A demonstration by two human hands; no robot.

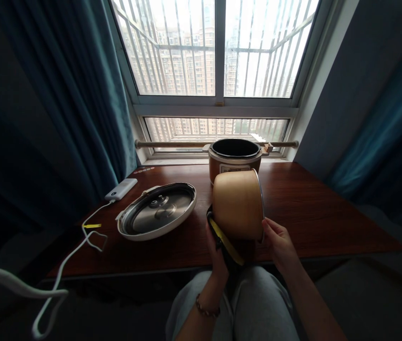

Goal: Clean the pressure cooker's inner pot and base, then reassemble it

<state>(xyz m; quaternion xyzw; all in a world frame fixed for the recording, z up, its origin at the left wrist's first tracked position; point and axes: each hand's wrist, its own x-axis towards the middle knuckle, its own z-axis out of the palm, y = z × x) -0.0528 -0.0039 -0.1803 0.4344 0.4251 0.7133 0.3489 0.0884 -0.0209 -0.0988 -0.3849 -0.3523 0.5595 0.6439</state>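
A tan inner pot is held tilted on its side above the front edge of the wooden table, its rim facing right. My right hand grips the pot's rim from the right. My left hand presses a black and yellow cloth or sponge against the pot's bottom. Behind the pot stands the rice cooker body, open and dark inside. The cooker's lid lies upside down on the table to the left.
A white power bank lies at the table's left with a white cable trailing off the front edge. Teal curtains hang at both sides. A barred window is behind the table. My knees are under the front edge.
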